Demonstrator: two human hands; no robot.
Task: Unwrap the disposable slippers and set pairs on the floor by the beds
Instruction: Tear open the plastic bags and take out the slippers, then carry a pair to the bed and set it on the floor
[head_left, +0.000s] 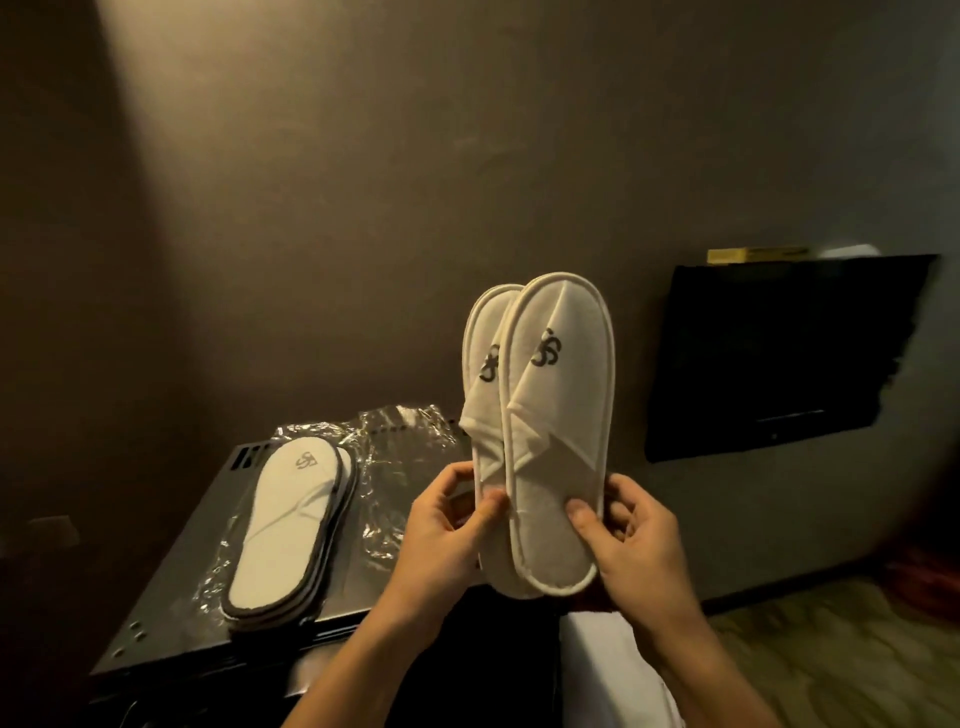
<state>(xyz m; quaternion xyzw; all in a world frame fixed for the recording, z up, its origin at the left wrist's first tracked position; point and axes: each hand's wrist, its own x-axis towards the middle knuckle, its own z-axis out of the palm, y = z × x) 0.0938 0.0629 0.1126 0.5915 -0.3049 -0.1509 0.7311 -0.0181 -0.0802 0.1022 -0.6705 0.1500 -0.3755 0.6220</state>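
I hold an unwrapped pair of white slippers upright in front of me, toes up, one overlapping the other, each with a dark logo. My left hand pinches the rear slipper's heel part at its left edge. My right hand grips the front slipper's right edge, thumb on its insole. A second pair of white slippers with dark trim lies stacked flat on a dark cabinet top, on crumpled clear plastic wrap.
A dark wall-mounted screen hangs to the right, with a yellow box on its top edge. White bedding shows below my arms. Patterned floor lies at the lower right. A plain wall is behind.
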